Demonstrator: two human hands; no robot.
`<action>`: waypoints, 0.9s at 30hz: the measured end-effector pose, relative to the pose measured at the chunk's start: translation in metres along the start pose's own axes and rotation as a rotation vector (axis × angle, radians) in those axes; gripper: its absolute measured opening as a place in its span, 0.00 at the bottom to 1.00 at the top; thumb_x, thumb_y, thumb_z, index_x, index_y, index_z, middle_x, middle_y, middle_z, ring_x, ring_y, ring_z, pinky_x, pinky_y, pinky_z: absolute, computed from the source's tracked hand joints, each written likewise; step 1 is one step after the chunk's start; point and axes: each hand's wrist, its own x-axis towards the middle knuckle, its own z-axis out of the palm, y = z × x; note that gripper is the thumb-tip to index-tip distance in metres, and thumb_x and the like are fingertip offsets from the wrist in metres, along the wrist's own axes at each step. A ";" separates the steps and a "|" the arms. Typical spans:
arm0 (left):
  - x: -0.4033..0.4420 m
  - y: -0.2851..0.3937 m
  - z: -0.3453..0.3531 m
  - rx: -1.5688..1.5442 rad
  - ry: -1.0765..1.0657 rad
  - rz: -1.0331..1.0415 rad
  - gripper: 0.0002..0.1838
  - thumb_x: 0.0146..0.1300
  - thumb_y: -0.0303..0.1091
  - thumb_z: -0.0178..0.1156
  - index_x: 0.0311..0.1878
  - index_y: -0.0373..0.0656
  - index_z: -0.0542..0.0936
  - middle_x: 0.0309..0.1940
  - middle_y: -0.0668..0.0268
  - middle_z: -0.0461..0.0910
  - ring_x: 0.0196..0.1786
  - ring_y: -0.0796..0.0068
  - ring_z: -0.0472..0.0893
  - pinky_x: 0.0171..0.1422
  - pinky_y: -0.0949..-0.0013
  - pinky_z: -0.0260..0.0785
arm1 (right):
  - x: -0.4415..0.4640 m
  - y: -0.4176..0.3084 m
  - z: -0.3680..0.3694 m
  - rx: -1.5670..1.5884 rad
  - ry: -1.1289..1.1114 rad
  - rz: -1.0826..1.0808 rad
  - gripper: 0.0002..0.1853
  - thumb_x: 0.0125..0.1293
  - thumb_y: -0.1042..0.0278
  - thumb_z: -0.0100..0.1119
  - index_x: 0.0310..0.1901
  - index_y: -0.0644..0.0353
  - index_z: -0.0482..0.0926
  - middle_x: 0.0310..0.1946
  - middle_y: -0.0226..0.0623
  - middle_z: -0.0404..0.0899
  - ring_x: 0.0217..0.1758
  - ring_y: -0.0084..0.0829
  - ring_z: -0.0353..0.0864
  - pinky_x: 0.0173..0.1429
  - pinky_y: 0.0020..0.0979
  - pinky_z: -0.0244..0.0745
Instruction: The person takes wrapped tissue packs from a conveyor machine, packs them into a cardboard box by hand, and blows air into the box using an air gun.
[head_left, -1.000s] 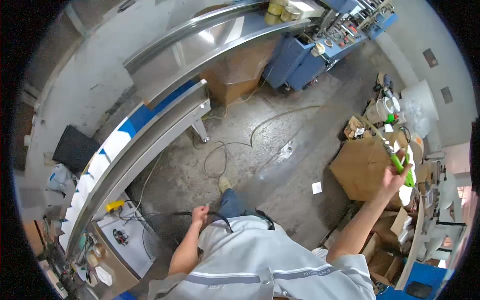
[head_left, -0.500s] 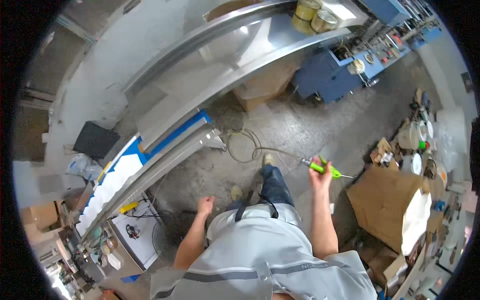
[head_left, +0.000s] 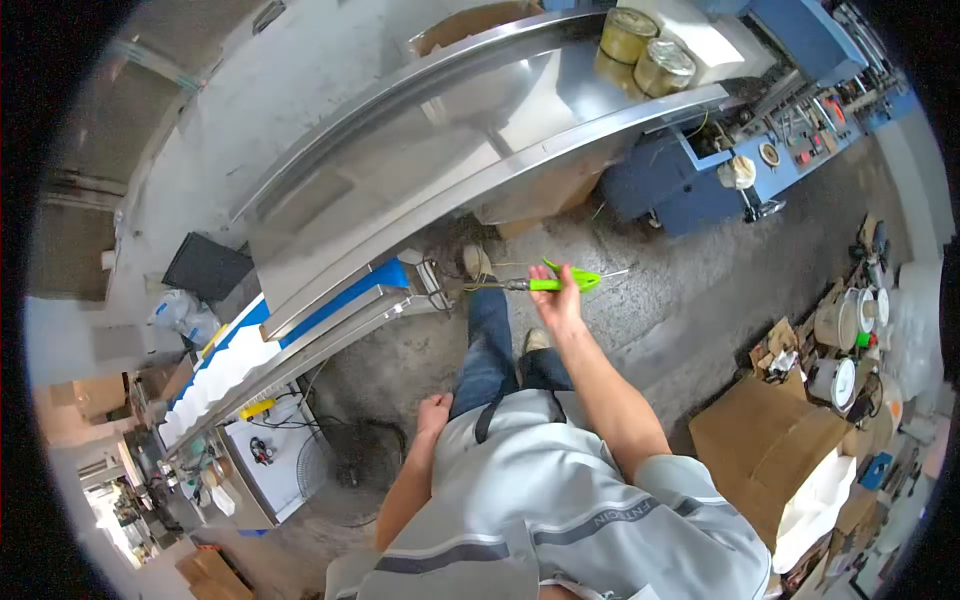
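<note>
My right hand (head_left: 561, 303) is wrapped round a bright green air blow gun (head_left: 592, 281), held out in front of me. Its thin metal nozzle points to the right, and a metal coupling joins its left end to a hose (head_left: 484, 287). Beneath it is the concrete floor. My left hand (head_left: 434, 412) hangs by my left thigh, fingers curled closed, with nothing visible in it. Ahead of me runs a long stainless steel counter (head_left: 400, 170), near the hose but apart from both hands.
Two metal cans (head_left: 664, 68) stand at the counter's right end. Beyond is a blue machine (head_left: 668, 180). A large cardboard box (head_left: 765, 450) and several buckets (head_left: 838, 385) lie to my right. At left, a white-topped table (head_left: 265, 470) carries cables and a yellow-handled tool (head_left: 257, 408).
I have stepped forward, closer to the counter. My right hand has swung left and forward with the blow gun, and the hose loop on the floor has gone from sight.
</note>
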 end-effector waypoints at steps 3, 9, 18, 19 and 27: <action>0.007 -0.010 0.002 -0.007 0.022 0.051 0.20 0.63 0.45 0.56 0.37 0.33 0.80 0.27 0.56 0.81 0.32 0.65 0.78 0.42 0.64 0.69 | 0.026 0.012 0.018 -0.092 -0.073 0.017 0.18 0.66 0.52 0.56 0.47 0.57 0.71 0.45 0.43 0.72 0.49 0.41 0.75 0.56 0.41 0.75; -0.014 -0.025 -0.013 -0.110 0.058 -0.005 0.19 0.62 0.44 0.58 0.36 0.33 0.80 0.22 0.59 0.77 0.28 0.70 0.74 0.37 0.65 0.68 | 0.096 0.035 0.089 -0.327 -0.105 -0.303 0.12 0.66 0.64 0.58 0.46 0.60 0.73 0.37 0.37 0.76 0.37 0.34 0.78 0.43 0.35 0.77; -0.061 -0.010 -0.027 0.081 -0.149 -0.245 0.21 0.62 0.47 0.58 0.35 0.34 0.79 0.18 0.61 0.72 0.19 0.71 0.68 0.29 0.63 0.66 | 0.176 0.086 0.153 -0.164 -0.395 -0.228 0.14 0.68 0.65 0.47 0.50 0.63 0.72 0.43 0.39 0.77 0.40 0.37 0.78 0.46 0.39 0.74; -0.061 -0.010 -0.025 0.097 -0.127 -0.283 0.21 0.62 0.47 0.58 0.36 0.33 0.79 0.17 0.61 0.71 0.19 0.72 0.69 0.28 0.62 0.66 | 0.180 0.097 0.158 -0.199 -0.397 -0.217 0.14 0.68 0.65 0.47 0.50 0.63 0.72 0.43 0.40 0.77 0.40 0.38 0.78 0.46 0.39 0.74; -0.065 0.046 -0.050 -0.102 -0.140 -0.415 0.21 0.64 0.48 0.55 0.43 0.36 0.81 0.17 0.66 0.70 0.20 0.74 0.72 0.27 0.66 0.67 | 0.194 0.126 0.163 -0.528 -0.395 -0.306 0.14 0.67 0.66 0.48 0.50 0.62 0.74 0.44 0.42 0.77 0.42 0.41 0.78 0.47 0.41 0.74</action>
